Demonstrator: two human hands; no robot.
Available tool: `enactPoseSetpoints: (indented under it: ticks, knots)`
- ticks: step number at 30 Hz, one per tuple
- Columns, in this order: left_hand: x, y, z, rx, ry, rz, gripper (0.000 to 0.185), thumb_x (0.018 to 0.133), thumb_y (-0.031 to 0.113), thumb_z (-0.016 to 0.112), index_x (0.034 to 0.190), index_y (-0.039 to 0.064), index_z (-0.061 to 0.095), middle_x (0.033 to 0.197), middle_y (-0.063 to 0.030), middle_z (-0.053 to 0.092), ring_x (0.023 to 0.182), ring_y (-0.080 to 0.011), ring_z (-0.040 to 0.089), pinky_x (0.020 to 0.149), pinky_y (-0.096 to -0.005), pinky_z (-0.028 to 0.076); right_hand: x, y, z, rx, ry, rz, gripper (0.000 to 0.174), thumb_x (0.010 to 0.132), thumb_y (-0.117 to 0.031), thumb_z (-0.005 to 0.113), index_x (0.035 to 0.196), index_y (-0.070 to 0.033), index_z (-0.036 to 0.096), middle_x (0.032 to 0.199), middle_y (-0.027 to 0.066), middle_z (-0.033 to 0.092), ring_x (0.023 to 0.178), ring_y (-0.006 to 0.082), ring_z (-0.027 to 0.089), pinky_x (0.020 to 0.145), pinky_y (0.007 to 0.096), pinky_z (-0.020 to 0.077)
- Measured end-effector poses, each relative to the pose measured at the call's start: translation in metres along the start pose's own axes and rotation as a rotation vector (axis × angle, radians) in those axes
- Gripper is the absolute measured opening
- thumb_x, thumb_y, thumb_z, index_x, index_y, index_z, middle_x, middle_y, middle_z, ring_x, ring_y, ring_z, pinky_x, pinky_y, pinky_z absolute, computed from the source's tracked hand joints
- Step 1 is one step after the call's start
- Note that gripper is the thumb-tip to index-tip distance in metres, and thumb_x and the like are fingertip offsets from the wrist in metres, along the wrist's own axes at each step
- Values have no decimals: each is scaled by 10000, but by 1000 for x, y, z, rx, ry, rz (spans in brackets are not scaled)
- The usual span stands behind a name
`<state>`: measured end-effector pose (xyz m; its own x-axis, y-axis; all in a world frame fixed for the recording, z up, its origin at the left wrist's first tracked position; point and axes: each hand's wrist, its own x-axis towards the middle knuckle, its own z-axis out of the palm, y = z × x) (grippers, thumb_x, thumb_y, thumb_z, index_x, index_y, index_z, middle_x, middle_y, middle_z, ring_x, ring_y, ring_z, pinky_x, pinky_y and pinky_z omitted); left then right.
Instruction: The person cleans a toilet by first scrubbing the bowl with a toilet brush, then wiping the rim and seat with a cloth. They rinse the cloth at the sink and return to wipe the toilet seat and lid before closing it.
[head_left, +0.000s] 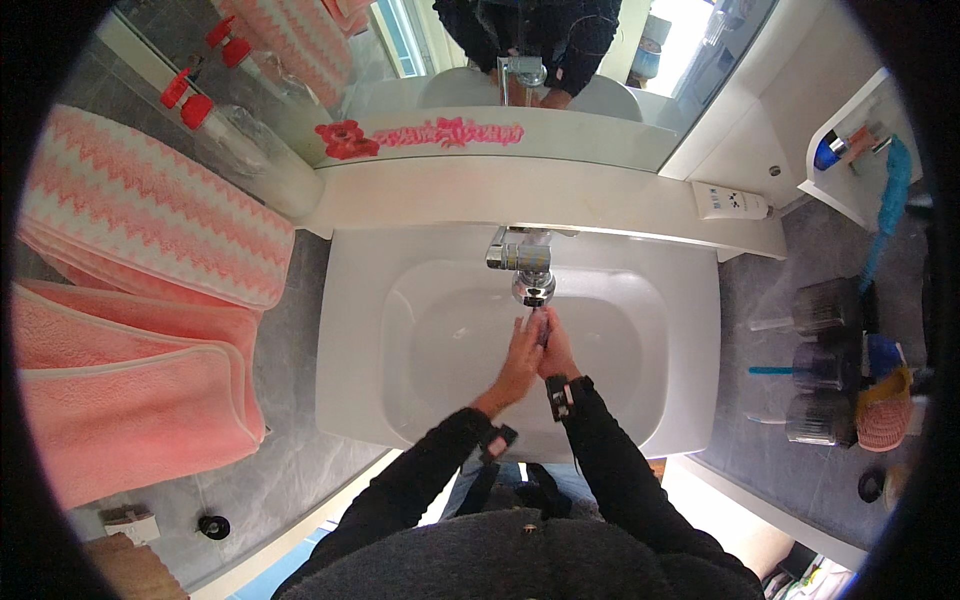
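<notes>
My left hand (520, 360) and my right hand (556, 346) meet just under the spout of a chrome faucet (534, 274), above a white washbasin (450, 390). Their palms face each other, fingers towards the spout. Something dark, perhaps an object or water in shadow, shows between the fingers; I cannot tell which. Black sleeves reach both wrists, and a small dark device is strapped at each. Whether the hands grip anything is not clear.
Pink towels (150, 405) hang at left, near a pump bottle with a red top (196, 112). A white tube (731, 202) lies on the ledge (480, 191) below the mirror (600, 142). Clear cups (821, 418) with toothbrushes and a blue brush (891, 187) are at right.
</notes>
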<state>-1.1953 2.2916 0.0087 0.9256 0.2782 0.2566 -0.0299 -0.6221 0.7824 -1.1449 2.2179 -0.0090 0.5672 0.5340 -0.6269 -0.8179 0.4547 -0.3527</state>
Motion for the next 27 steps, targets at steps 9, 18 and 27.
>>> enactPoseSetpoints:
  ticks: [9, 18, 27]
  knots:
    - [-10, -26, 8, -561, -100, -416, 492, 906, 188, 464, 1371, 79, 348, 1416, -183, 317, 1352, -375, 172, 1090, -416, 157, -15, -8, 16, -13, -53, -14, 383, 891, -432, 502, 1089, -111, 566, 949, 17, 603, 833, 181, 582, 733, 386, 470]
    - [-6, -19, -2, -364, -32, -321, 392, 922, 248, 472, 1235, 11, 465, 1315, -214, 388, 1232, -351, 308, 1035, -425, 184, 0, 3, -6, 118, -177, 18, 497, 955, -465, 316, 1265, -88, 415, 1162, 93, 514, 1025, 235, 510, 879, 394, 434]
    - [-1, 13, 9, -437, 237, -399, 360, 906, 275, 500, 1112, -21, 499, 1094, -199, 535, 986, -314, 513, 875, -388, 385, -30, 2, 16, -32, -133, 131, 506, 978, -456, 217, 1344, -144, 374, 1210, 38, 508, 1096, 196, 496, 946, 348, 402]
